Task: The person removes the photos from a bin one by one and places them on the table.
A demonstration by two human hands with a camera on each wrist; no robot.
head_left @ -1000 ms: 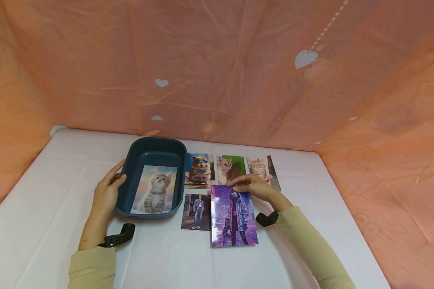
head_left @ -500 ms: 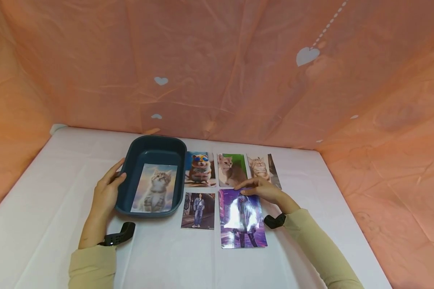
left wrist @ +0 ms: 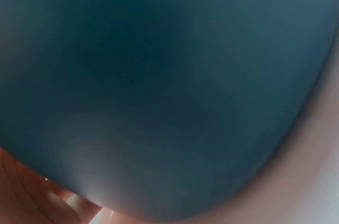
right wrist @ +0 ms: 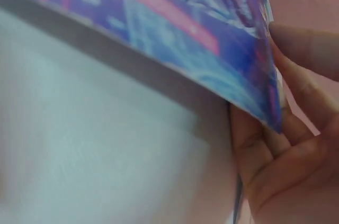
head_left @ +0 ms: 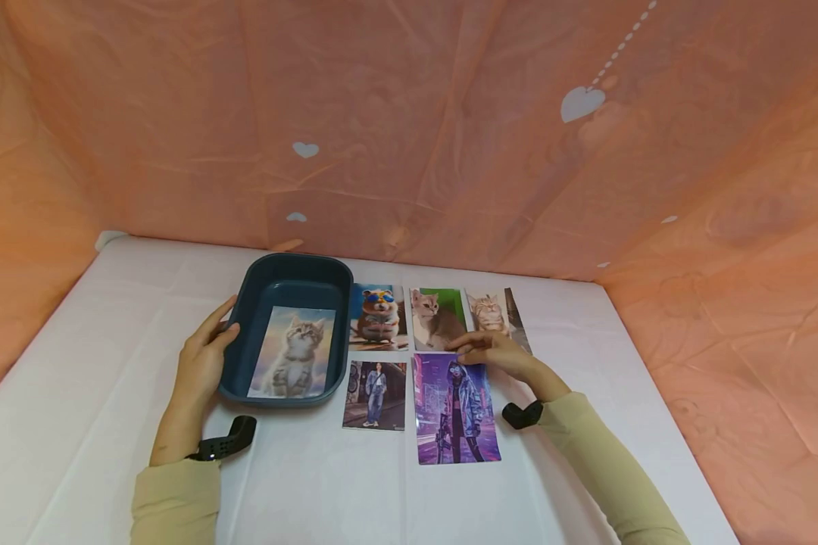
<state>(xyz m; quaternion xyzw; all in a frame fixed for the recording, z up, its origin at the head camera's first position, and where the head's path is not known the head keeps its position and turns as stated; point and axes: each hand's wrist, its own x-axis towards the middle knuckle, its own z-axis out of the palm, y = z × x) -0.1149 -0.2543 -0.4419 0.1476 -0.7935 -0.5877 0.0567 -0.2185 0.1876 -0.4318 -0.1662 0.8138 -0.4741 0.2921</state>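
My left hand (head_left: 201,367) grips the left side of a dark blue plastic tray (head_left: 245,303), thumb at the rim. A kitten picture card (head_left: 296,356) lies inside the tray, whose wall (left wrist: 169,86) fills most of the left wrist view. My right hand (head_left: 501,354) pinches the top edge of a larger purple picture card (head_left: 457,412) showing a hooded figure. In the right wrist view, the thumb is on the front of this purple card (right wrist: 175,28), other fingers are behind it, and its edge stands over the white surface.
Beside the tray, a hamster card (head_left: 378,322), a green-backed cat card (head_left: 438,322) and a squinting cat card (head_left: 488,312) form the back row. A card with a person in denim (head_left: 375,393) lies in front. Orange fabric (head_left: 409,151) rises behind the white-covered table (head_left: 300,484).
My right hand has carried the purple card rightward, uncovering the right part of the denim card, and its glare has gone. My left hand and the tray stay in place.
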